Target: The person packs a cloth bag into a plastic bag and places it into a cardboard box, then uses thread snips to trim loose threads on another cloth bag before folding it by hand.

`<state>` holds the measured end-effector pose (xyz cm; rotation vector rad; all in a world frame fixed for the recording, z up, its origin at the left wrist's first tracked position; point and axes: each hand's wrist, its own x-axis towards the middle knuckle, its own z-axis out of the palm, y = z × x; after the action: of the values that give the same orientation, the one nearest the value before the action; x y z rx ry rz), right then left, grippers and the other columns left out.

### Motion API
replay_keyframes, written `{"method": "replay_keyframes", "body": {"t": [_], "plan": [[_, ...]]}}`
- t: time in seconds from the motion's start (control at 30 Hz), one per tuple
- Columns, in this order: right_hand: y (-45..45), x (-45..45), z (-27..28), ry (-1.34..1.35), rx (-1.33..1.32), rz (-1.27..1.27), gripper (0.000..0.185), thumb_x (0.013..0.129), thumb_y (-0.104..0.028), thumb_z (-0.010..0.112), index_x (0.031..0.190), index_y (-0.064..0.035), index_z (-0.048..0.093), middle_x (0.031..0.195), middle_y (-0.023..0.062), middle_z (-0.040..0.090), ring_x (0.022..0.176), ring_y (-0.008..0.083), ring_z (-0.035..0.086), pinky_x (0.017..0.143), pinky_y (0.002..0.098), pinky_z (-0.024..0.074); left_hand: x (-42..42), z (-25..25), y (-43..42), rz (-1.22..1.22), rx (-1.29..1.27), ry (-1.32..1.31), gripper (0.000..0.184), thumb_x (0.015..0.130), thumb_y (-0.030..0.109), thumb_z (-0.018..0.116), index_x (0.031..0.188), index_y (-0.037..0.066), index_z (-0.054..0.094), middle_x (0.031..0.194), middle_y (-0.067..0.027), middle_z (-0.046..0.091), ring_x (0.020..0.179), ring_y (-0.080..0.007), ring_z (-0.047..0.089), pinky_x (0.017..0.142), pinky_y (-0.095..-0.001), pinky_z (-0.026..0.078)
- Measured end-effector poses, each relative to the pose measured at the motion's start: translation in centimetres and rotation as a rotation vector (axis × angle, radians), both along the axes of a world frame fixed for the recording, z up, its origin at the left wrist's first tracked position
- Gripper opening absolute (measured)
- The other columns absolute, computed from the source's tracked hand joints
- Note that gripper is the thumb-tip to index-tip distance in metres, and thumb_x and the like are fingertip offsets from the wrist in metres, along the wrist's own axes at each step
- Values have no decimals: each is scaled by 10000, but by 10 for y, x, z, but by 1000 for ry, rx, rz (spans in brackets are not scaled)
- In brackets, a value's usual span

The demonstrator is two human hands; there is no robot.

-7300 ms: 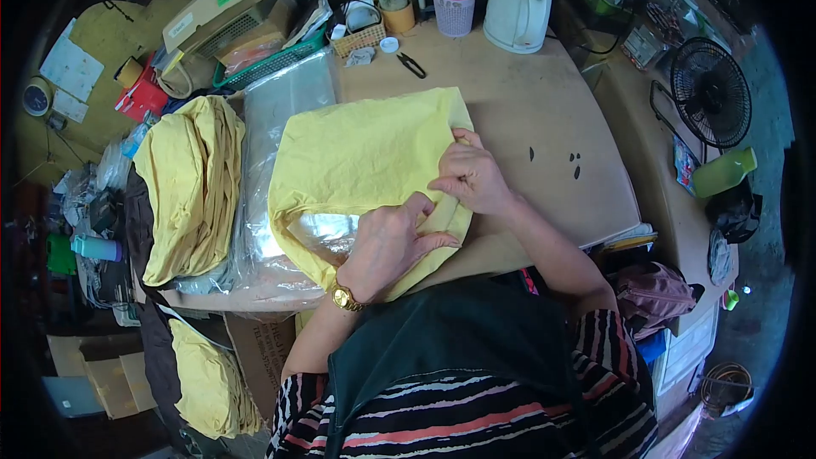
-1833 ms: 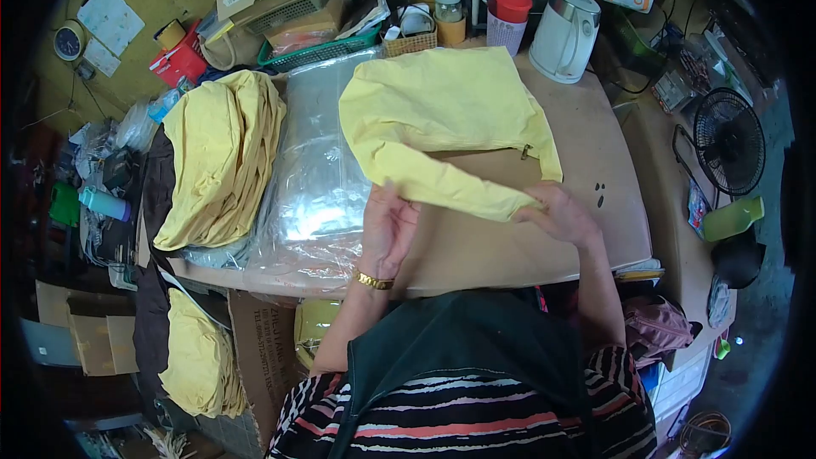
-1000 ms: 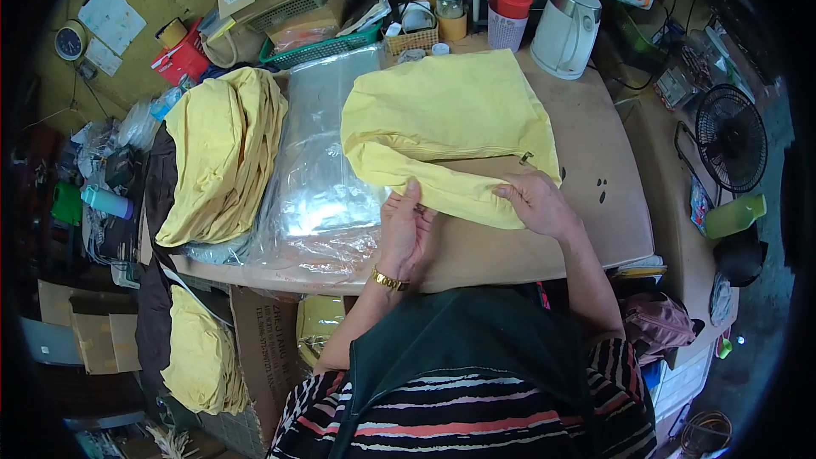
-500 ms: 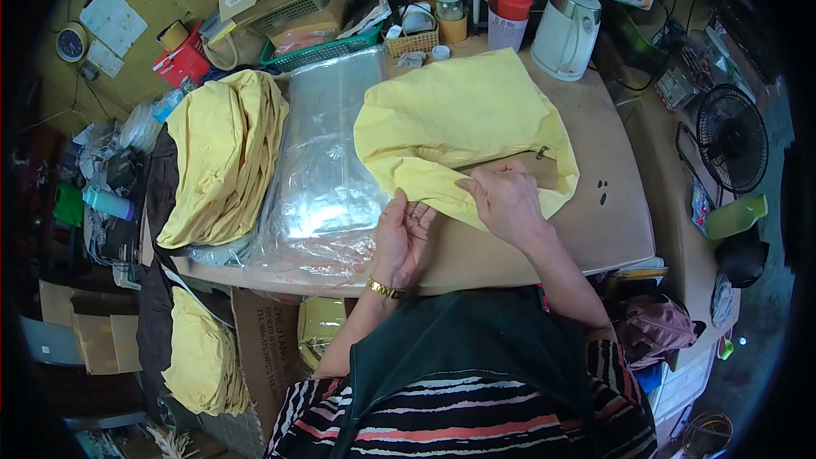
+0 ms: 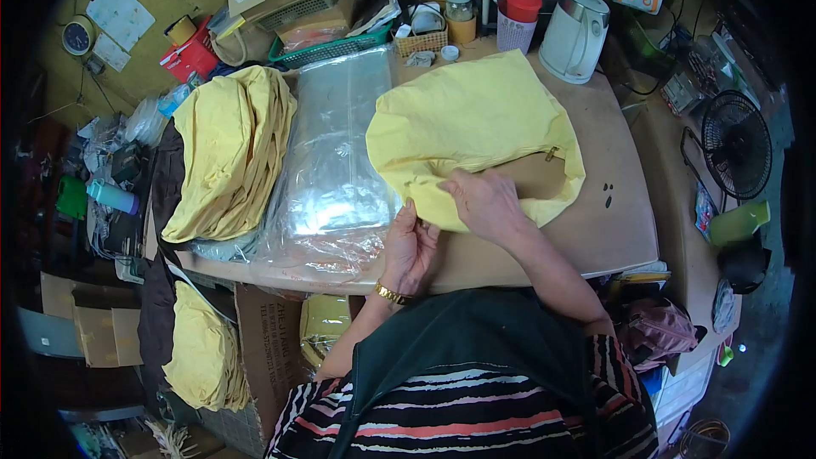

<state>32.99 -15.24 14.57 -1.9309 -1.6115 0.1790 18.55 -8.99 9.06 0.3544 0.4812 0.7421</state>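
Note:
A yellow zippered fabric cover (image 5: 476, 110) lies on the table in front of me, its zip opening gaping on the near right side. My left hand (image 5: 410, 251) pinches the near left edge of the cover, thumb on top and fingers curled beneath. My right hand (image 5: 486, 206) is closed on the cloth along the near lip of the opening, the thumb pointing left. A small zipper pull (image 5: 551, 154) shows at the right end of the opening. The cloth inside the right fingers is hidden.
Clear plastic bags (image 5: 340, 144) lie left of the cover, beside a pile of folded yellow covers (image 5: 229, 153). A white kettle (image 5: 575, 34), a red-lidded cup (image 5: 518, 17) and a green basket (image 5: 331, 53) stand along the back. A black fan (image 5: 736, 144) is at the right.
My right hand has shifted left along the opening's lip, closer to my left hand. More of the table shows through the gap. The whole view has shifted slightly.

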Motion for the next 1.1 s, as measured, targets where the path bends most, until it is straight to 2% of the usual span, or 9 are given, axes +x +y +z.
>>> {"method": "replay_keyframes", "body": {"t": [0.07, 0.13, 0.2, 0.27, 0.37, 0.5, 0.63, 0.87, 1.1], "plan": [[-17, -1, 2, 101, -75, 70, 210, 901, -256, 600, 846, -54, 581, 657, 155, 589, 656, 374, 584, 664, 467, 436, -14, -4, 0, -106, 34, 102, 258, 1004, 266, 480, 1103, 39, 553, 1084, -64, 632, 870, -123, 630, 732, -267, 534], [-48, 12, 11, -35, -164, 343, 219, 904, -264, 599, 876, -47, 596, 749, 178, 611, 743, 373, 601, 670, 447, 466, -67, -2, 31, -671, 789, 717, 317, 999, 270, 471, 938, -11, 605, 787, -39, 656, 723, -127, 635, 625, -281, 519], [-73, 40, 26, -69, -734, 439, 301, 896, -336, 613, 928, -38, 637, 841, 125, 664, 812, 294, 649, 717, 411, 491, -99, 73, 44, -1157, 1126, 1031, 323, 979, 254, 510, 850, -26, 609, 610, -48, 610, 600, -128, 615, 580, -281, 500], [-89, 73, 35, 598, -438, 286, 259, 907, -280, 620, 1012, -46, 659, 881, 80, 680, 796, 179, 653, 715, 344, 493, -125, 94, 60, -739, 1054, 1268, 285, 959, 238, 541, 871, -22, 616, 591, -62, 595, 571, -124, 595, 566, -285, 477], [-53, 143, 25, 365, 69, -225, 230, 935, -191, 587, 1069, -14, 647, 864, 39, 674, 811, 78, 602, 737, 259, 487, -88, 94, 87, -66, 1309, 1092, 323, 905, 261, 632, 1026, -37, 603, 921, -112, 648, 864, -137, 606, 695, -286, 494], [39, 225, -23, 445, 260, -142, 460, 861, -176, 681, 1243, 29, 530, 1182, 146, 611, 1085, 193, 583, 950, 301, 452, -24, 45, 129, 114, 1644, 1145, 398, 865, 227, 674, 1176, -13, 606, 1016, -140, 679, 907, -191, 654, 719, -290, 512], [82, 217, -29, 883, 251, -25, 497, 830, -205, 723, 1243, 18, 558, 1160, 119, 630, 1044, 172, 598, 924, 289, 461, -8, 36, 135, -127, 1257, 1094, 292, 867, 172, 678, 1066, -41, 664, 882, -92, 704, 774, -117, 647, 707, -256, 510], [75, 225, -18, 539, -69, -175, 145, 874, -160, 673, 963, -47, 689, 821, -12, 636, 783, 66, 567, 746, 238, 455, -32, 34, 147, -269, 1176, 913, 147, 859, 122, 692, 931, -6, 680, 827, -35, 677, 709, -72, 584, 642, -219, 455], [-22, 190, 162, 83, 890, -23, 57, 865, -38, 642, 906, -9, 667, 878, 4, 629, 842, 93, 573, 783, 227, 448, -26, 209, 94, 799, 1912, 675, 126, 753, -105, 690, 841, -17, 674, 789, -47, 603, 753, -127, 564, 711, -256, 462]]}}
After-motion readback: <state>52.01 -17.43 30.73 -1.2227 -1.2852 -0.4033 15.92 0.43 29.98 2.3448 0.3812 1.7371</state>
